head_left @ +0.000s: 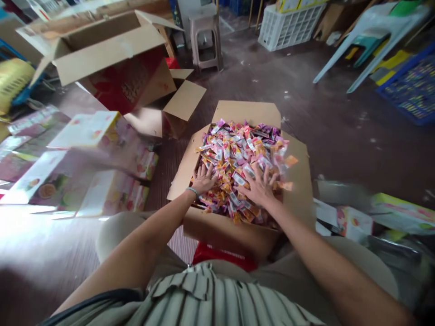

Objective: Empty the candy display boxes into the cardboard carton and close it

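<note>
An open cardboard box [296, 159] stands on the floor between my knees, heaped with small pink, orange and purple sachets [239, 151]. My left hand [203, 178] lies flat on the sachets at the box's near left, fingers spread. My right hand [260, 185] presses palm-down on the pile near the middle, fingers spread among the packets. A few sachets at the right of the pile are blurred by motion. Neither hand grips anything that I can see.
Colourful printed cartons [84, 163] lie stacked on the floor at left. A large empty cardboard box [105, 54] lies tipped behind them. More cartons [353, 222] sit at right. A plastic stool [205, 36], a white crate [288, 22] and plastic chairs [370, 31] stand farther back.
</note>
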A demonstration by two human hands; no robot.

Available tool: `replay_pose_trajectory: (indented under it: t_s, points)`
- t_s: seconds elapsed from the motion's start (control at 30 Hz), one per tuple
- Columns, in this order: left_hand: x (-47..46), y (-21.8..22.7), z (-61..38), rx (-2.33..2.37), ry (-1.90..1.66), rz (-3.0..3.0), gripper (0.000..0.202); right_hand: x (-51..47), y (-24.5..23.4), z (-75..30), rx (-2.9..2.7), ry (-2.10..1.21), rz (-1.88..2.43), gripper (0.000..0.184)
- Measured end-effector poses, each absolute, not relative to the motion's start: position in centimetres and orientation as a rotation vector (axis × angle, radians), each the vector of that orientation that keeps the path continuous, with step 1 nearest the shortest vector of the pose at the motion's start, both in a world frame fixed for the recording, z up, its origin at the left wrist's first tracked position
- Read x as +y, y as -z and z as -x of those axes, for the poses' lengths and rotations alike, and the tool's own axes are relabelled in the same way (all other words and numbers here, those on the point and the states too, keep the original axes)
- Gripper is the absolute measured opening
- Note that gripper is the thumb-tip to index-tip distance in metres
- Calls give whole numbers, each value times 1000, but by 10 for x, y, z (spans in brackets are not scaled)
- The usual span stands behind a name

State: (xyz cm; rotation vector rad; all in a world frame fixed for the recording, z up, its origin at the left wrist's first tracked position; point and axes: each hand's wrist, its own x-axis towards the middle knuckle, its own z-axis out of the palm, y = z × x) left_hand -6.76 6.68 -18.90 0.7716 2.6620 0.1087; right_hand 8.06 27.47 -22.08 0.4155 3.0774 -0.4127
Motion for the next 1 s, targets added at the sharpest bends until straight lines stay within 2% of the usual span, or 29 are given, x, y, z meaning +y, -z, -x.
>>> replay_pose_trajectory:
  t_s: [0.1,0.2,0.3,0.43,0.6,0.77,1.0]
  points:
    - [40,184,34,2683,-177,-761,67,239,206,-97,3102,502,-224,79]
    - [9,186,-7,2814,-177,-885,79,196,206,-124,3099,529,81,87]
    - [-13,192,-27,2703,-37,-1256,91,177,219,-143,3090,456,270,90]
    - [-17,199,-13,2457,94,-1476,77,191,234,-141,3098,371,302,74]
    - [-7,208,8,2420,48,-1549,61,209,242,-123,3118,375,338,56]
    - [5,209,26,2451,-11,-1576,57,220,242,-101,3129,335,332,55]
    - [55,204,88,2567,-185,-1401,61,261,237,-42,3135,340,315,64]
